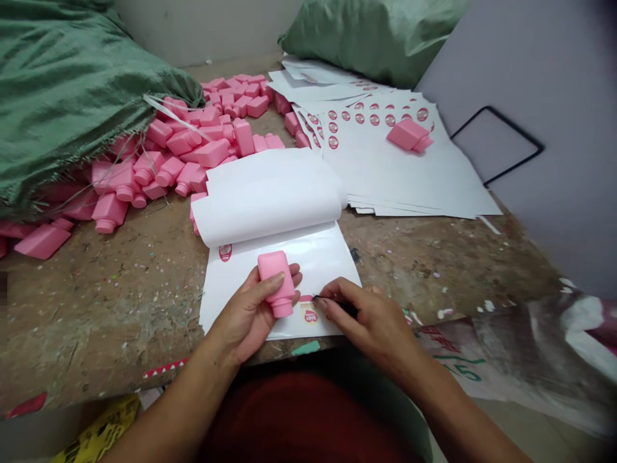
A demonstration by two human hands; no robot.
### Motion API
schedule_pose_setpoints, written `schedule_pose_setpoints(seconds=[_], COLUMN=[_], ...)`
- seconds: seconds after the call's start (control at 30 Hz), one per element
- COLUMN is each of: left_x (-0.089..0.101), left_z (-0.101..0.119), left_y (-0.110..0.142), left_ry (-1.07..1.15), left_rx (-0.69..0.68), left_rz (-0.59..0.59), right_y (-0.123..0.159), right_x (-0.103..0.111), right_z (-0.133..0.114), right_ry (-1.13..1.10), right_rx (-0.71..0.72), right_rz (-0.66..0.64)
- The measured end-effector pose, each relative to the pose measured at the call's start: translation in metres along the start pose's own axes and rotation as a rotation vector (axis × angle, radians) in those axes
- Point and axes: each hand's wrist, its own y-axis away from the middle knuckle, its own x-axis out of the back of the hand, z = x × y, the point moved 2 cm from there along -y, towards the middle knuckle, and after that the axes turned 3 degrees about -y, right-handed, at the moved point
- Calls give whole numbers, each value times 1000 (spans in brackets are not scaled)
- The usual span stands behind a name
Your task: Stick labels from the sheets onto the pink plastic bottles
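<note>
My left hand [250, 312] is closed around a small pink plastic bottle [276, 281], its neck pointing toward me, held just above a white sticker sheet [270, 263] at the table's front edge. My right hand [373, 318] pinches a thin dark pointed tool [332, 302] whose tip touches a round pink-and-yellow sticker [309, 314] on that sheet, right beside the bottle. Another sticker [225, 251] remains near the sheet's left side. The upper backing paper [270, 202] is curled back over the sheet.
A heap of pink bottles [193, 145] spills from a green woven sack [62, 96] at the left. Spread sticker sheets [409, 173] lie at the back right with one pink bottle [409, 135] on them. Another green sack [376, 32] sits behind. A printed sack [520, 347] lies at my right.
</note>
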Motion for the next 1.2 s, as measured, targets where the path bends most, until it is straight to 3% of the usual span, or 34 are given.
schedule_pose_setpoints(seconds=[0.17, 0.27, 0.43, 0.5, 0.63, 0.7, 0.83, 0.97, 1.2], left_x=[2, 2, 3, 3, 1, 0, -5, -7, -11], left_z=[0, 0, -1, -1, -2, -4, -13, -19, -21], left_y=[-1, -1, -1, -2, 5, 12, 27, 33, 35], left_ry=[57, 76, 72, 52, -54, -94, -22, 114, 179], left_rx=[8, -2, -17, -35, -108, -117, -98, -146, -186], left_rz=[-6, -6, -10, -35, -69, -101, -174, -164, -125], right_y=[9, 23, 39, 35, 20, 16, 8, 2, 1], right_x=[1, 0, 23, 37, 57, 54, 35, 16, 5], right_z=[-1, -10, -23, -25, -31, -37, -51, -59, -61], right_ry=[42, 55, -411, -566, -539, -553, -781, -980, -947], right_rx=[18, 90, 71, 29, 6, -6, -104, -153, -136], right_rz=[49, -68, -267, -208, 202, 308, 278, 290, 344])
